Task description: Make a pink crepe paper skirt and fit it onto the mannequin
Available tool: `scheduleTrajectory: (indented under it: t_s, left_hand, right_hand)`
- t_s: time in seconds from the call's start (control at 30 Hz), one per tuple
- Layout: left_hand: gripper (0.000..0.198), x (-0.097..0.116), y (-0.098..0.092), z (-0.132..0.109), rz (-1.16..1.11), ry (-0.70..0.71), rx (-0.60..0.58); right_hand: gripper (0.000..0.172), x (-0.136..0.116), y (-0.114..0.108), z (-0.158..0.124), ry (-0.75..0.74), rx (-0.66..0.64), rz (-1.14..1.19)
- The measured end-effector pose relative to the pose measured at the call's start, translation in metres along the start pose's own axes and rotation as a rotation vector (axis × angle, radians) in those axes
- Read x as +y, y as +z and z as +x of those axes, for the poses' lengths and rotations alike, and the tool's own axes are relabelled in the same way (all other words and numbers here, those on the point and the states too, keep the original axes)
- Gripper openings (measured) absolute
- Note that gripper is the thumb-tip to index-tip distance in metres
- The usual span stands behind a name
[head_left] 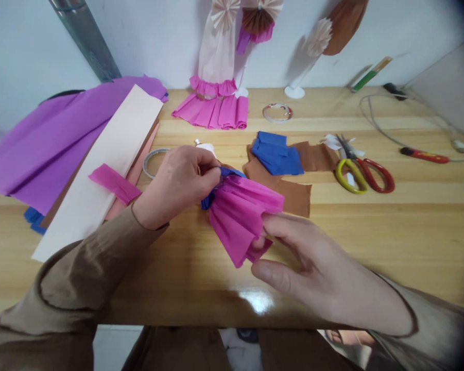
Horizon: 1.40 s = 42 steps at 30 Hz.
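My left hand [189,172] is closed, thumb and finger pinching the blue gathered top of a pink crepe-paper skirt [239,208]. The skirt flares out in pleats down to the right, above the front of the table. At its hem is my right hand [305,257], with fingers partly tucked under the paper and the thumb held apart from them. Just behind the left hand, a small white piece [206,149] shows in part; the rest is hidden. Brown crepe-paper strips [297,196] and a folded blue piece [276,152] lie behind the skirt.
Scissors [365,175] with yellow and red handles lie at right, near a red-handled tool with a cable [425,154]. Tape rolls [278,112] and pleated pink paper [216,112] are farther back. Purple paper [81,134] and a cream sheet [100,175] cover the left. Paper figures stand by the wall.
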<state>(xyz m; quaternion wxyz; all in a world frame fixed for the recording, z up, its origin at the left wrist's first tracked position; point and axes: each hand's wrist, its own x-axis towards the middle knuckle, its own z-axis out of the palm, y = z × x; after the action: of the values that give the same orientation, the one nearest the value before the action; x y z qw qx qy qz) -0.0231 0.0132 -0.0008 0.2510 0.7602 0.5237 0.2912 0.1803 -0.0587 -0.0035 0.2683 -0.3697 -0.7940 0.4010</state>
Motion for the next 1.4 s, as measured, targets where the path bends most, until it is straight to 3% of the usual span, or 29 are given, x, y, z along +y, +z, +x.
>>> scheduleTrajectory:
  t_s: [0.13,0.4,0.5,0.57,0.7,0.97,1.13,1.4]
  left_hand:
    - [0.018,0.002,0.0,-0.001,0.031,-0.001,-0.006]
    - [0.019,0.003,0.005,-0.004,0.096,0.039,0.013]
    - [0.019,0.003,0.006,-0.005,0.119,0.04,0.024]
    - [0.02,0.002,0.007,-0.005,0.134,0.039,0.027]
    - [0.019,0.003,0.007,-0.005,0.141,0.032,0.02]
    - [0.019,0.004,0.007,-0.005,0.105,0.012,0.011]
    - [0.018,0.002,0.003,-0.002,0.031,0.02,-0.027]
    - [0.019,0.0,-0.007,0.002,0.062,-0.057,-0.035]
  right_hand:
    - [0.026,-0.001,-0.002,0.0,0.083,0.063,0.138]
    - [0.018,0.004,-0.01,-0.015,0.076,-0.037,0.367]
    - [0.055,0.008,-0.008,-0.016,0.07,-0.071,0.391]
    - [0.068,0.007,-0.008,-0.013,0.045,-0.068,0.3]
    - [0.065,-0.001,-0.012,-0.008,-0.066,-0.107,0.047]
    - [0.062,0.002,-0.009,-0.007,-0.103,-0.078,-0.264]
    - [0.061,0.0,-0.002,0.003,0.021,-0.192,-0.185]
    - [0.059,-0.001,0.0,0.005,0.06,-0.122,-0.028]
